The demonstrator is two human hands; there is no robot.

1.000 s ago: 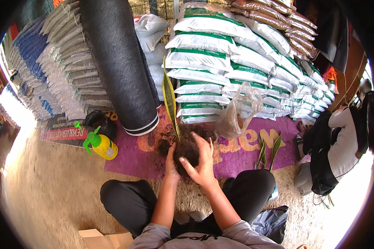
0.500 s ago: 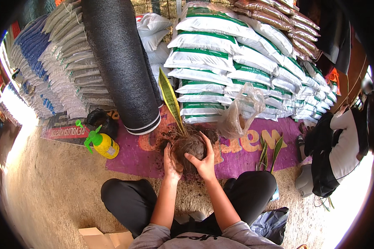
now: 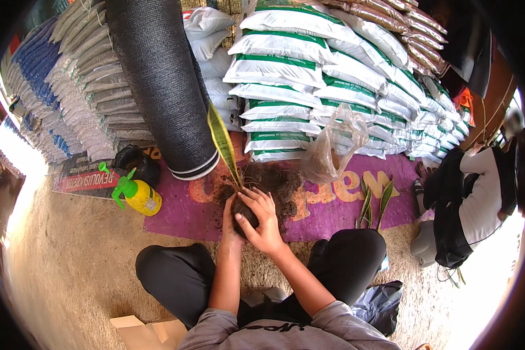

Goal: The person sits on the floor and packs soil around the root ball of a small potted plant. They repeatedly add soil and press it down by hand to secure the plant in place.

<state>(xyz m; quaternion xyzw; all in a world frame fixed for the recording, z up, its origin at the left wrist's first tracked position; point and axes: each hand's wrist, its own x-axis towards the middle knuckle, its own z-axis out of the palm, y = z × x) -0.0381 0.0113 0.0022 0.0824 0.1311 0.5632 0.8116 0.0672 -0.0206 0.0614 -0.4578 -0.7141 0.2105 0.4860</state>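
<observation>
Soil ball (image 3: 248,213) rough, matt; leaf (image 3: 222,141) smooth; sprayer (image 3: 141,199) smooth plastic.

left hand (image 3: 230,216): cupped, palm turned inward, fingers mostly hidden
right hand (image 3: 265,220): curved over from the other side, fingers (image 3: 261,201) close together, thumb (image 3: 245,225) set apart below them
hand to hand: near each other; whether they touch is unclear
left forearm (image 3: 226,273): reaching nearly straight forward
right forearm (image 3: 300,275): slanting inward
knees (image 3: 170,271): bent, spread wide
</observation>
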